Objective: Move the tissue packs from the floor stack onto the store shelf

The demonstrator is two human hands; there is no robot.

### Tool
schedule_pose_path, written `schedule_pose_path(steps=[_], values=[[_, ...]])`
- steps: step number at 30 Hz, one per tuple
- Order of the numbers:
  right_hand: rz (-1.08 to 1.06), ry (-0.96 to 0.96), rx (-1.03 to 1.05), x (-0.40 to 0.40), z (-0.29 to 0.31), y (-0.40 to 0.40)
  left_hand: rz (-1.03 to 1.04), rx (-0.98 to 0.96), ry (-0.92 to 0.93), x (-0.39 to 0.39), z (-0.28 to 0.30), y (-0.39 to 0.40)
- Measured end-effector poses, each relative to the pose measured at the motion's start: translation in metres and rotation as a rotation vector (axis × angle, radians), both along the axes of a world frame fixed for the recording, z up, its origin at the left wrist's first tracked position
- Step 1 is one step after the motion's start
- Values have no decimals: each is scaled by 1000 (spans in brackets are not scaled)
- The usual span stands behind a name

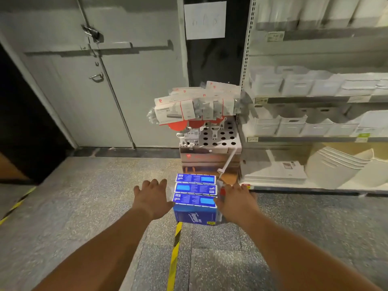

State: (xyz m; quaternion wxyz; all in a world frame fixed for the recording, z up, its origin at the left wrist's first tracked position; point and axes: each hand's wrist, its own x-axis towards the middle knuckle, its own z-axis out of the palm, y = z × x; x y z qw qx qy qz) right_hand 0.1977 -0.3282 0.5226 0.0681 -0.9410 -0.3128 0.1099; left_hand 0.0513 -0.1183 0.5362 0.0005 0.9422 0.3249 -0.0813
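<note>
"Tempo" on near face of blue tissue pack [195,215]; "59.50" on price tag [190,133] of far cardboard display; other labels unreadable.

Counts: 3 blue tissue packs [195,198] visible on top of the floor stack, near centre. 2 hands, left hand [152,199] and right hand [237,201]. 1 cardboard display box [210,152] far centre. 1 paper sheet [205,19] on far wall. White bins [294,124] right: too blurred to count.

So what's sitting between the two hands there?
In the head view, the blue tissue packs stacked on the floor fill the gap, with the left hand at one side and the right hand at the other, fingers spread.
</note>
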Motion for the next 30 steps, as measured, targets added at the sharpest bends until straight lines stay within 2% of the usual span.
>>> schedule_pose_path(steps=[9, 17, 24, 30], values=[[17, 50, -35, 30, -51, 48, -24, -45, -13, 31, -56, 49], [-43, 53, -61, 91, -114, 138, -126, -97, 48, 111, -135, 145], [-101, 50, -141, 139, -231, 204, -155, -141, 50, 177, -255, 214], [-43, 88, -172, 180, -390, 247, -162, -123, 94, 226, -420, 248]])
